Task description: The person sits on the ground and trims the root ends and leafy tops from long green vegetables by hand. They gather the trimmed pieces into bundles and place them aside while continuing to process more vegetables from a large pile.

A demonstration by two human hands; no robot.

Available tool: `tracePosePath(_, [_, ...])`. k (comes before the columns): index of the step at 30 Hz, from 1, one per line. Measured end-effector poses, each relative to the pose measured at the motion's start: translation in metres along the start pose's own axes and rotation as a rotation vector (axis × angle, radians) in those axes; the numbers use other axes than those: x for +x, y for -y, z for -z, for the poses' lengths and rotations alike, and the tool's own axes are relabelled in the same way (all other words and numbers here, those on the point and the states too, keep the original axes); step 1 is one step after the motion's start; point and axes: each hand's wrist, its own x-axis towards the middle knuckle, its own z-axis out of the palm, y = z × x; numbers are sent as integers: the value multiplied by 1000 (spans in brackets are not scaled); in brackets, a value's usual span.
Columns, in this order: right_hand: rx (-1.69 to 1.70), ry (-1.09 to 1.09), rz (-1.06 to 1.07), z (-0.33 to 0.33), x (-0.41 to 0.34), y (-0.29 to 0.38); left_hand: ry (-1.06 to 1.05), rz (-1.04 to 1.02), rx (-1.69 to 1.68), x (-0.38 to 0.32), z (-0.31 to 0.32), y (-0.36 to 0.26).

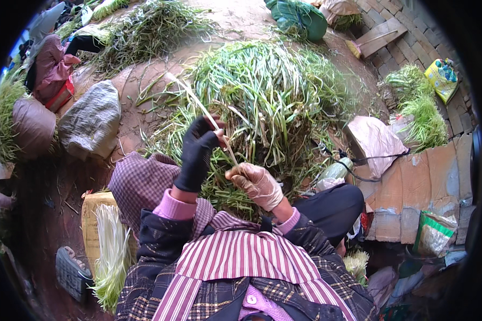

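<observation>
A slender pale stalk [195, 97] slants across in front of me, held in both hands. My left hand [201, 146], in a black fingerless glove, pinches it partway along with bare fingertips. On its lower end closes my right hand [259, 185], which wears a thin cream-coloured glove. The stalk's far tip points up and left, beyond my left hand. Just past my hands spreads a big heap of long-leaved green plants [265, 92], some with brownish, withered parts. A checked cloth [142, 184] covers my left knee.
Left of me, a bundle of trimmed pale stalks [109, 257] lies on a yellow printed carton [89, 224]. A filled woven sack [94, 120] stands farther left, near a seated person [52, 68]. At right are flattened cardboard [413, 184], a pink bag [373, 140] and green bunches [421, 124].
</observation>
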Motion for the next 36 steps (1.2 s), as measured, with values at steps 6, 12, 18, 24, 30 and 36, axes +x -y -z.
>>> tracePosePath(6, [265, -106, -86, -5, -19, -23, 107, 162, -181, -18, -31, 15])
tracePosePath(12, [-390, -417, 129, 21, -29, -38, -31, -214, -654, 6, 55, -40])
tracePosePath(18, [-604, -454, -105, 77, 43, -61, 40, -283, -736, 1, 55, -49])
tracePosePath(24, [-919, -225, -532, 81, 92, -36, -172, -148, -537, -3, 44, -44])
tracePosePath(30, [400, -311, -202, 87, 10, -10, -205, -41, -425, -2, 37, -31])
tracePosePath(36, [405, -266, -412, 48, -18, -21, -214, 266, -337, 4, 15, 2])
